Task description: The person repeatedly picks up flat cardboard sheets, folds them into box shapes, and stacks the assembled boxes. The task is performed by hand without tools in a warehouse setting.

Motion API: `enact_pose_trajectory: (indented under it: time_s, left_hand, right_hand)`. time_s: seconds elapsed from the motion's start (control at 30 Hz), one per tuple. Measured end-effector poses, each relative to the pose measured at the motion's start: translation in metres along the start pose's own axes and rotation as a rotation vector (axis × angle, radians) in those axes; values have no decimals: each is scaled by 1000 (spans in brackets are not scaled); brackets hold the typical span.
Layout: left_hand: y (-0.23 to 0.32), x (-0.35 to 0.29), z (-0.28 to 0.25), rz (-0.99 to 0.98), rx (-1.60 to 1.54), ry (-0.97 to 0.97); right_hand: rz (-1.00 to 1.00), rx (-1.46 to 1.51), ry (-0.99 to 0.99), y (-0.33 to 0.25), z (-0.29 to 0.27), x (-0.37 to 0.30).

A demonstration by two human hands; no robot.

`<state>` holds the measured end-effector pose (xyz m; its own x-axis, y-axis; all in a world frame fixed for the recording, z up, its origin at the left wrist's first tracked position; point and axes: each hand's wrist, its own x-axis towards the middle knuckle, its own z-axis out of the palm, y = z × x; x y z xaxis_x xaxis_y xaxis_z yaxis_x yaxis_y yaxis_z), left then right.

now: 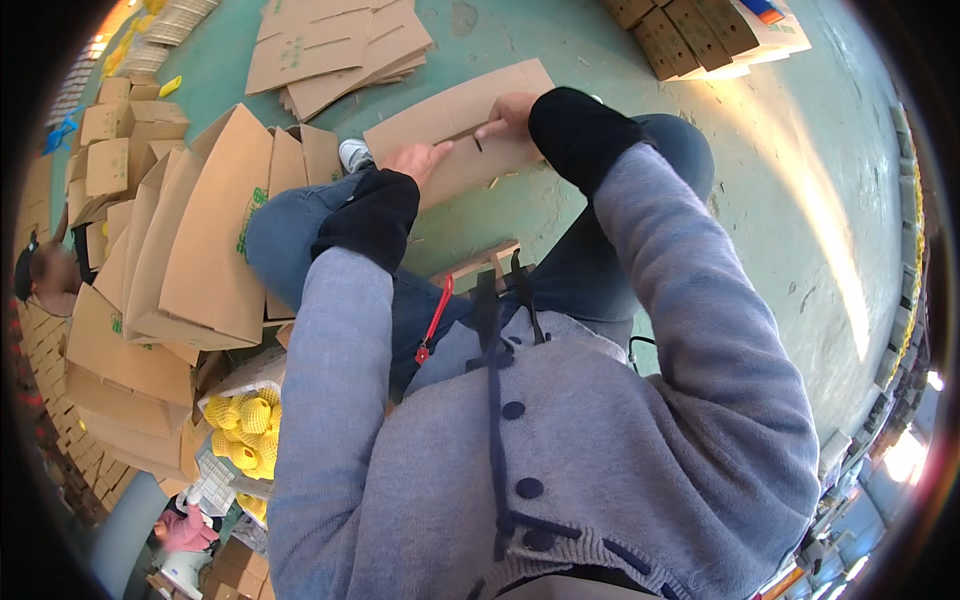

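Note:
A brown flat cardboard box piece (455, 97) is in front of my knees, with a dark slot near its middle. My left hand (416, 162) grips it left of the slot, a finger reaching along the cut. From the other side, my right hand (509, 114) holds the same cardboard, its index finger bent down at the slot's right end. Parts of both hands' fingers are hidden against the board. Black cuffs cover my wrists.
Flattened cardboard sheets (335, 45) lie stacked beyond on the green floor (760, 210). Open boxes (215, 230) crowd my left, above yellow foam nets (245, 425). More cartons (695, 35) stand far right. A red-corded tool (432, 325) hangs at my front. Other people are at the left.

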<state>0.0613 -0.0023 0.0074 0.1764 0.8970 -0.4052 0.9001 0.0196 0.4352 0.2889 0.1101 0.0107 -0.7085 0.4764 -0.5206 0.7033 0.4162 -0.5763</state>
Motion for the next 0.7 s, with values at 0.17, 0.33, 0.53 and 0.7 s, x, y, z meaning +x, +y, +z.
enact_pose_trajectory:
  time_s: [0.17, 0.33, 0.53, 0.7]
  left_hand:
    - [-21, 22, 40, -21, -133, -35]
    - [-39, 55, 28, -75, -211, -94]
    - [-15, 43, 23, 31, 224, 105]
    - [-11, 21, 27, 333, 272, 235]
  right_hand:
    - [152, -233, 327, -2, 44, -3]
    - [26, -535, 666, -45, 82, -31]
    - [56, -413, 459, -33, 72, -12]
    - [68, -364, 353, -19, 62, 10]
